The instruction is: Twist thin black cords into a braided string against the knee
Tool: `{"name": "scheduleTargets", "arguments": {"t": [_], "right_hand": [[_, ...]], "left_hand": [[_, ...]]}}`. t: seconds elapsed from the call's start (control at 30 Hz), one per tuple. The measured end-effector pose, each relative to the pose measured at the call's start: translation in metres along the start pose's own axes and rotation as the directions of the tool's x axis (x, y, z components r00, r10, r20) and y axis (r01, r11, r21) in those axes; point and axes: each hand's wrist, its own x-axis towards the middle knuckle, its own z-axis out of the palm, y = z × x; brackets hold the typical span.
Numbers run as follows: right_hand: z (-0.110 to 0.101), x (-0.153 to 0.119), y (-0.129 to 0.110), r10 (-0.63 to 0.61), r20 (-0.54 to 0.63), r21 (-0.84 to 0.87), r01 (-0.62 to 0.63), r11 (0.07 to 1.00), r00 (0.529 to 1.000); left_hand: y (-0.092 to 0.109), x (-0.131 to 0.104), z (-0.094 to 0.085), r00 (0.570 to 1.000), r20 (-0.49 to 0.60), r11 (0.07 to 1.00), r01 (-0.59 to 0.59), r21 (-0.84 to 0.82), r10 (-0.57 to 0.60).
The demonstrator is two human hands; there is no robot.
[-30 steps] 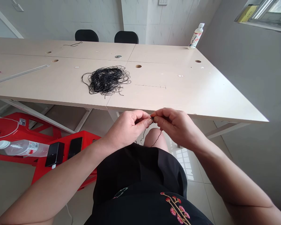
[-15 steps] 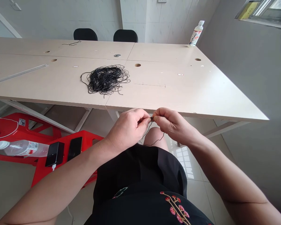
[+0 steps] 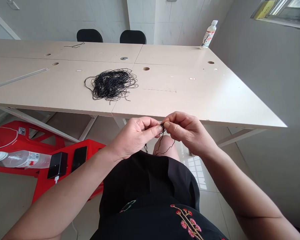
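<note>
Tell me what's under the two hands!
Strands of black cord dangle below the left hand and right hand, in front of a knee and dark clothing. The cord pinched by the hands is mostly covered, so its shape is hidden.

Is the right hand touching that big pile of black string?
Apart. The head view shows pale tabletop between the right hand and the pile of black string.

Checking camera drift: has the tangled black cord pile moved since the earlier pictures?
No; the cord pile keeps its place left of the round brown hole in the beige tabletop.
</note>
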Motion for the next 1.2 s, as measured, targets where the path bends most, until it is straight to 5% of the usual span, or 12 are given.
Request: {"name": "scheduleTargets", "arguments": {"t": [0.1, 0.3, 0.53, 0.67, 0.87, 1.07, 1.2], "right_hand": [[0.004, -0.004, 0.003, -0.09, -0.079, -0.019, 0.089, 0.996, 0.993], [0.008, -0.009, 0.005, -0.407, -0.12, -0.413, 0.327, 0.85, 0.906], [0.01, -0.01, 0.011, -0.542, -0.134, -0.581, 0.377, 0.721, 0.83], [0.011, -0.012, 0.011, -0.541, -0.168, -0.598, 0.351, 0.72, 0.824], [0.009, -0.012, 0.005, -0.35, -0.204, -0.517, 0.203, 0.832, 0.914], [0.015, -0.008, 0.018, -0.524, -0.179, -0.683, 0.278, 0.675, 0.832], [0.014, -0.008, 0.016, -0.364, -0.214, -0.504, 0.217, 0.836, 0.906]], "left_hand": [[0.0, 0.0, 0.0, 1.0, -0.012, 0.997, 0.021, -0.077, -0.022], [-0.001, 0.001, 0.002, 0.998, -0.035, 0.989, 0.039, -0.142, -0.044], [-0.004, 0.001, 0.002, 0.997, -0.073, 0.998, -0.006, -0.067, 0.001], [-0.006, 0.002, 0.002, 0.997, -0.07, 0.999, -0.035, -0.015, 0.034], [0.0, 0.001, 0.006, 0.985, -0.105, 0.96, -0.107, 0.257, 0.138], [0.0, 0.002, 0.011, 0.97, -0.118, 0.891, -0.142, 0.431, 0.212], [-0.003, 0.004, 0.009, 0.969, -0.122, 0.885, -0.141, 0.443, 0.216]]}}
